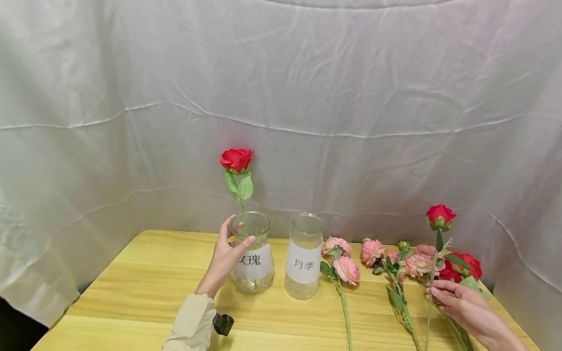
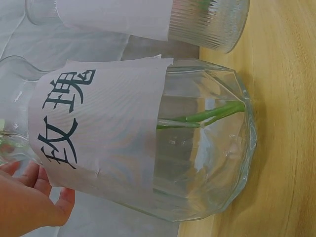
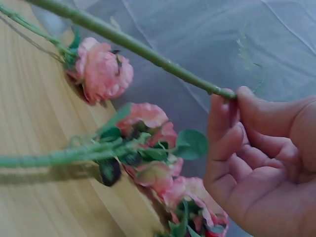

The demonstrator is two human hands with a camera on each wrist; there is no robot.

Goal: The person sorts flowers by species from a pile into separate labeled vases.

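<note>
The table's [image 1: 145,287] wide vase [image 1: 252,263] reads 玫瑰, its slim vase [image 1: 304,261] 月季

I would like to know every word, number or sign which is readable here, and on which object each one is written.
"玫瑰": on the white paper label of the clear, round-bellied glass vase; it appears sideways in the left wrist view.
"月季": on the second white paper label of the clear, straight cylindrical glass vase.
No other readable text is visible.
</note>
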